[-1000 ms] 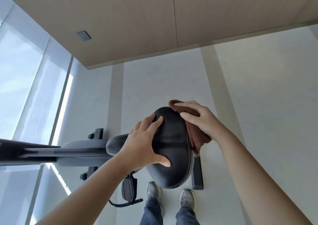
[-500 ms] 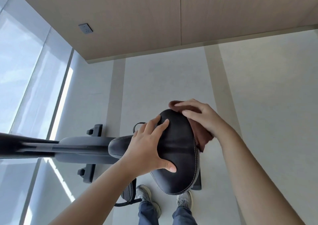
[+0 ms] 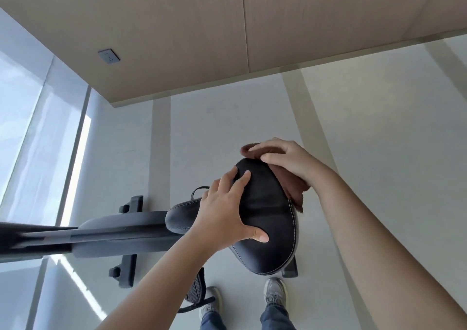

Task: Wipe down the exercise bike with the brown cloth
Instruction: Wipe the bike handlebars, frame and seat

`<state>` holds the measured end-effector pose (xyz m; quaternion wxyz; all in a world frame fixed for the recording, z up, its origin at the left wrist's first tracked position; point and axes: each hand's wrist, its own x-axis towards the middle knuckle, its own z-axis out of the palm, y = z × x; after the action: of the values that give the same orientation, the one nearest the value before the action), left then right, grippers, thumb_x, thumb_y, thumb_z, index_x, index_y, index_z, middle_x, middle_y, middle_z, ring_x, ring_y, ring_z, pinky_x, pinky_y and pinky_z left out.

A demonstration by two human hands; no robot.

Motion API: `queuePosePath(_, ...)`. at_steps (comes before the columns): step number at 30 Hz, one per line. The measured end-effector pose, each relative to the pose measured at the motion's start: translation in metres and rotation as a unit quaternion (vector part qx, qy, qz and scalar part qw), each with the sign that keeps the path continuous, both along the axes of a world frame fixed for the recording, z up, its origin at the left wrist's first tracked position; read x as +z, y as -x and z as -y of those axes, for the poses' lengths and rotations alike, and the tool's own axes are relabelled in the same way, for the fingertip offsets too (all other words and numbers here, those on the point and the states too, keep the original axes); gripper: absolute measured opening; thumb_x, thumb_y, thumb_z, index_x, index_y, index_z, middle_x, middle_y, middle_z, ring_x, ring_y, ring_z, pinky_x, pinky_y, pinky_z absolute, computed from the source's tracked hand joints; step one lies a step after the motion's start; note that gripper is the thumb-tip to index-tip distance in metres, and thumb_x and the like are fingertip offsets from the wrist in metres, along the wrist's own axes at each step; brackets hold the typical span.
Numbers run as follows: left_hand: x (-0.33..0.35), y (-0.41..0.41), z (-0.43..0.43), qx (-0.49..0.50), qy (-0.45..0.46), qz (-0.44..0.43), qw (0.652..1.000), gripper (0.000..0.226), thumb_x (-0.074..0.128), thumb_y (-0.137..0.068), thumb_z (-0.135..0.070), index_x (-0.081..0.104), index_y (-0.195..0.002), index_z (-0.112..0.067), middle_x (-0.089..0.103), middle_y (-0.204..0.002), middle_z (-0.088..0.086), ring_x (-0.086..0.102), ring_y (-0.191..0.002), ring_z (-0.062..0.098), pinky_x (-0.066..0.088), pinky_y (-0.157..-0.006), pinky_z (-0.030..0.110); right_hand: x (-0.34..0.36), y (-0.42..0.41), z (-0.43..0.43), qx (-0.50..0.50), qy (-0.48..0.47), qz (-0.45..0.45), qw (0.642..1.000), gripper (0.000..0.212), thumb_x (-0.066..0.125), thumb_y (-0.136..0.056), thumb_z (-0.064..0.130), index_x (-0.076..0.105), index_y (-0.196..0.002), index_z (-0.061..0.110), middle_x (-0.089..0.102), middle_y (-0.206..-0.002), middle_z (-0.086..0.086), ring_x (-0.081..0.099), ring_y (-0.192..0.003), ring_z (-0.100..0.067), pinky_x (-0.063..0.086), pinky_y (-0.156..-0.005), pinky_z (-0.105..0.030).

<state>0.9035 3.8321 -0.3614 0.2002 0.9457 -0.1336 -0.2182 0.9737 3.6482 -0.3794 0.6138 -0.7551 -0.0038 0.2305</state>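
Observation:
The exercise bike's black saddle (image 3: pixel 267 218) fills the lower middle of the view, and its grey frame (image 3: pixel 113 233) runs off to the left. My left hand (image 3: pixel 225 211) lies on the saddle's left part with its fingers spread and its thumb on the top surface. My right hand (image 3: pixel 285 160) grips the brown cloth (image 3: pixel 294 190) against the saddle's far right edge. The cloth bunches under my fingers at the far tip and hangs down the right side.
A black pedal with a strap (image 3: pixel 195 289) hangs below the saddle. The front foot bar (image 3: pixel 129 241) of the bike crosses the pale floor. My two shoes (image 3: pixel 275 291) stand below the saddle. A wood-panelled wall with a socket (image 3: pixel 109 56) is ahead, and a window is at the left.
My right hand with the cloth has slid a little farther round the saddle's far tip. The view has shifted slightly. My left hand stays on the saddle.

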Motion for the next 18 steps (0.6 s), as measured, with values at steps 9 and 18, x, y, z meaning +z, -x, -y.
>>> queuePosePath(9, 0.003, -0.003, 0.000, -0.014, 0.002, 0.003, 1.000, 0.121, 0.077, -0.047, -0.061, 0.010, -0.143, -0.029, 0.010, -0.151, 0.000, 0.017, -0.134, 0.026, 0.022, -0.108, 0.046, -0.006, 0.119, -0.022, -0.294, 0.035, 0.141, 0.945, 0.041, 0.062, -0.082, 0.010, 0.062, -0.100, 0.047, 0.053, -0.111, 0.015, 0.052, -0.102, 0.006, 0.035, -0.085, -0.003)
queuePosePath(18, -0.001, -0.008, 0.002, -0.032, 0.006, 0.009, 0.999, 0.118, 0.077, -0.048, -0.060, 0.014, -0.142, -0.025, 0.019, -0.147, 0.002, 0.022, -0.129, 0.028, 0.029, -0.104, 0.050, -0.014, 0.147, -0.053, -0.480, 0.012, 0.122, 0.869, 0.033, 0.057, -0.083, 0.021, 0.062, -0.095, 0.051, 0.056, -0.106, 0.016, 0.054, -0.098, 0.009, 0.039, -0.086, -0.010)
